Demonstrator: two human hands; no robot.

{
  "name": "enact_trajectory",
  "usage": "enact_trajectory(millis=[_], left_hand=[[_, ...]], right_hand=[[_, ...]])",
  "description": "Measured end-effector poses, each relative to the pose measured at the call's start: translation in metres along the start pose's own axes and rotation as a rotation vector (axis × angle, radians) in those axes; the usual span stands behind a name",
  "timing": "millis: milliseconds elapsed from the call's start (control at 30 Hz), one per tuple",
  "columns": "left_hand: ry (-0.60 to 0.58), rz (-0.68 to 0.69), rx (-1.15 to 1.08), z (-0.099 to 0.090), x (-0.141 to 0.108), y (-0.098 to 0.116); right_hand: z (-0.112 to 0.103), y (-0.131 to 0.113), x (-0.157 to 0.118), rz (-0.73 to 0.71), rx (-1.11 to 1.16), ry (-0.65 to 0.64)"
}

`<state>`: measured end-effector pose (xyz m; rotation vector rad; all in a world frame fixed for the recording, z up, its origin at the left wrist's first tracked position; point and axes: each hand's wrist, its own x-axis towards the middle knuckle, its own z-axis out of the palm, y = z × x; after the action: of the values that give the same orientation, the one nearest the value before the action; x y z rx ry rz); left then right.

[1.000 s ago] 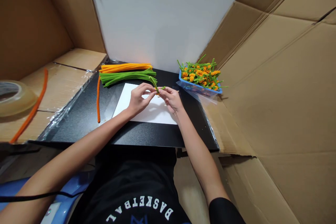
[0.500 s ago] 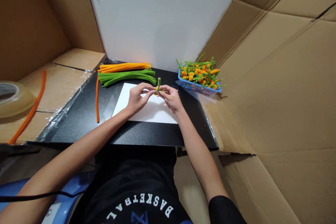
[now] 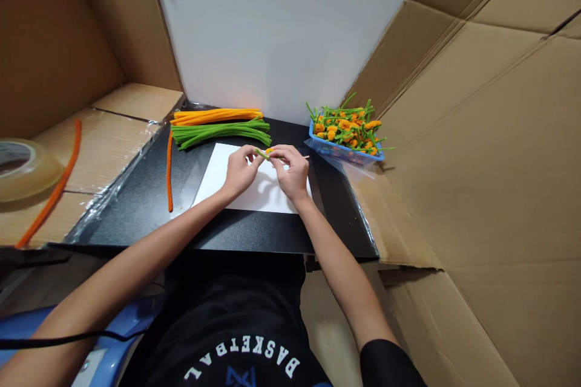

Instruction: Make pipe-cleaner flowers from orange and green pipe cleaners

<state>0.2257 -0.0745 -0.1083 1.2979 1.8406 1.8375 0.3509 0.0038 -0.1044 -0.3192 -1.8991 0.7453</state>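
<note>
Black tabletop (image 3: 122,217), left hand (image 3: 240,172), right hand (image 3: 290,172), fingers pinched narrow on an orange-tipped green pipe cleaner (image 3: 265,152), mid-twist, firm hold next

Green pipe cleaners (image 3: 220,134) and orange pipe cleaners (image 3: 216,116) contrast with a blue latticed basket (image 3: 340,152).

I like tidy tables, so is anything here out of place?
Yes. One darker orange pipe cleaner lies alone on the black table, apart from the yellow-orange bundle. Another lies on the cardboard near a tape roll. Both look like strays.
</note>
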Motion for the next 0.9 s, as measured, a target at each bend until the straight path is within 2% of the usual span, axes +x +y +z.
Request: enact_trajectory(millis=[167,233,267,333,467,567,700,900], left_hand=[[-0.253,-0.336,-0.280,-0.004,0.006,-0.003],[-0.357,-0.401,-0.317,-0.009,0.008,-0.003],[-0.372,-0.404,-0.310,-0.010,0.009,-0.003],[-0.309,-0.339,-0.248,-0.011,0.009,-0.003],[-0.087,-0.101,-0.002,-0.007,0.007,0.000],[-0.039,0.001,0.024,-0.005,0.005,0.002],[-0.109,-0.003,-0.043,-0.007,0.005,0.003],[-0.064,-0.161,-0.260,-0.005,0.005,0.000]], right_hand=[[0.001,0.004,-0.004,-0.193,-0.203,-0.064],[0.001,0.004,-0.005,-0.216,-0.209,-0.097],[0.002,0.004,-0.005,-0.207,-0.194,-0.098],[0.003,0.004,-0.005,-0.130,-0.127,-0.067],[0.005,0.004,-0.003,0.125,0.134,0.017],[0.006,0.008,-0.001,0.269,0.291,0.017],[0.007,0.012,0.000,0.385,0.381,-0.007],[0.009,0.012,0.001,0.435,0.401,-0.038]])
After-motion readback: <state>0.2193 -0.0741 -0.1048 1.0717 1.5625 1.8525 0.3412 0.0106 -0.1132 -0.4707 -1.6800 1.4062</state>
